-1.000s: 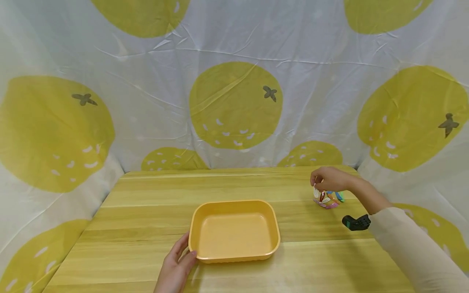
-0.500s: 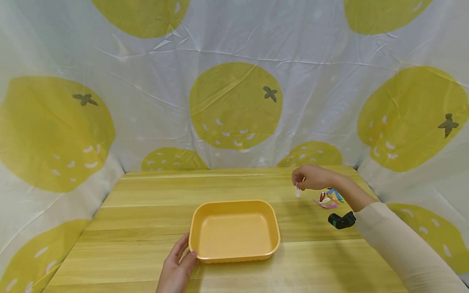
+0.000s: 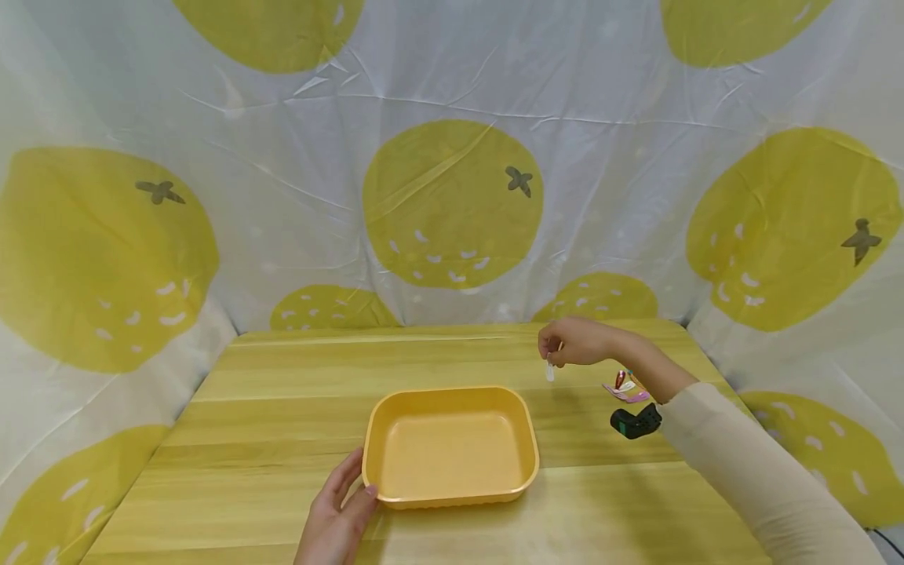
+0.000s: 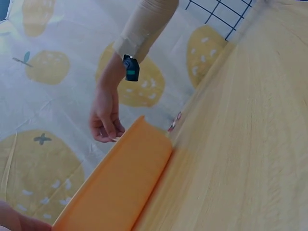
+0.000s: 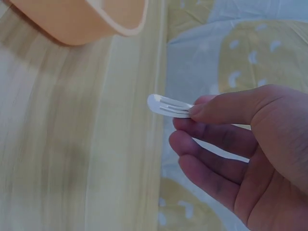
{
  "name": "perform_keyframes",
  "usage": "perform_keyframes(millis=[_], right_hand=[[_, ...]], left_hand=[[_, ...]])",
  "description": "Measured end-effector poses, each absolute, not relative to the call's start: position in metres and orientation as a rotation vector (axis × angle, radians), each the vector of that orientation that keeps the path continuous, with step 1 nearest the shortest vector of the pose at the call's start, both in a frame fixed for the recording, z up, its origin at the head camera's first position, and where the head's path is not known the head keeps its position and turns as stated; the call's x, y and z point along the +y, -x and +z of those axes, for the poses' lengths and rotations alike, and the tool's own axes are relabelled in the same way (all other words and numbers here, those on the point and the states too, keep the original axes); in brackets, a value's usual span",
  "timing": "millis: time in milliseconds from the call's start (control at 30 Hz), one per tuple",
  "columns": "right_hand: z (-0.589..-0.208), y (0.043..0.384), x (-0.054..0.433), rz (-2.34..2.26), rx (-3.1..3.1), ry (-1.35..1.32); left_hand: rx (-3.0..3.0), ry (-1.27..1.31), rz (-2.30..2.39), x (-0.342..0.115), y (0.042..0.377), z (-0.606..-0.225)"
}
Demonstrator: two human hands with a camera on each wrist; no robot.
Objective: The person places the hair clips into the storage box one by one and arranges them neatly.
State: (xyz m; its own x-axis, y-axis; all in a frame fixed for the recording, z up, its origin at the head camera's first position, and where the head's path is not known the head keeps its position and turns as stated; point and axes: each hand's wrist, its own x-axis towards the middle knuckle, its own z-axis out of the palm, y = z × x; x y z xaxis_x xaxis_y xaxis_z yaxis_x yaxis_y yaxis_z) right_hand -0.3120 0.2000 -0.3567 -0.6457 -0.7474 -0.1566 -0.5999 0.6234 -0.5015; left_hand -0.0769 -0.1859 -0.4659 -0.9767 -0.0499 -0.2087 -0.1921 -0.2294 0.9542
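Note:
In the head view, my right hand [image 3: 579,342] hovers above the right half of the table, pinching a white snap hair clip [image 3: 550,370] between thumb and index finger. The right wrist view shows the slotted hair clip [image 5: 169,106] jutting from the fingertips, its other end hidden by the thumb. My left hand [image 3: 337,510] holds the near left corner of a yellow-orange plastic tray [image 3: 452,500], thumb at the rim and fingers along the outer side. Nothing lies inside the tray. Several colourful hair clips [image 3: 625,388] lie below the right wrist, partly covered by the arm.
The wooden table [image 3: 282,424] backs onto a white curtain [image 3: 304,180] with a yellow fruit print. A black device [image 3: 636,422] sits at the right wrist by the beige sleeve [image 3: 749,463]. A dark wire grid [image 4: 219,17] shows in the left wrist view.
My right hand has lifted the white hair clip away from the pile and carried it left toward the tray. The left hand and tray have stayed in place.

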Motion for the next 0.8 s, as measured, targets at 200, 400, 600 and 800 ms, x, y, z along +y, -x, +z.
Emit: perform_keyframes(millis=[200, 400, 600, 800], right_hand=[[-0.356, 0.312, 0.183, -0.586, 2.473, 1.11], [-0.355, 0.312, 0.169, -0.569, 2.455, 1.127], [-0.353, 0.312, 0.153, -0.572, 2.437, 1.162], [-0.354, 0.312, 0.134, -0.552, 2.42, 1.208]], left_hand=[[1.893, 0.267, 2.382, -0.188, 0.078, -0.466], [1.88, 0.26, 2.389, -0.186, 0.079, -0.467], [1.901, 0.211, 2.383, -0.188, 0.078, -0.467], [1.905, 0.223, 2.382, -0.187, 0.078, -0.468]])
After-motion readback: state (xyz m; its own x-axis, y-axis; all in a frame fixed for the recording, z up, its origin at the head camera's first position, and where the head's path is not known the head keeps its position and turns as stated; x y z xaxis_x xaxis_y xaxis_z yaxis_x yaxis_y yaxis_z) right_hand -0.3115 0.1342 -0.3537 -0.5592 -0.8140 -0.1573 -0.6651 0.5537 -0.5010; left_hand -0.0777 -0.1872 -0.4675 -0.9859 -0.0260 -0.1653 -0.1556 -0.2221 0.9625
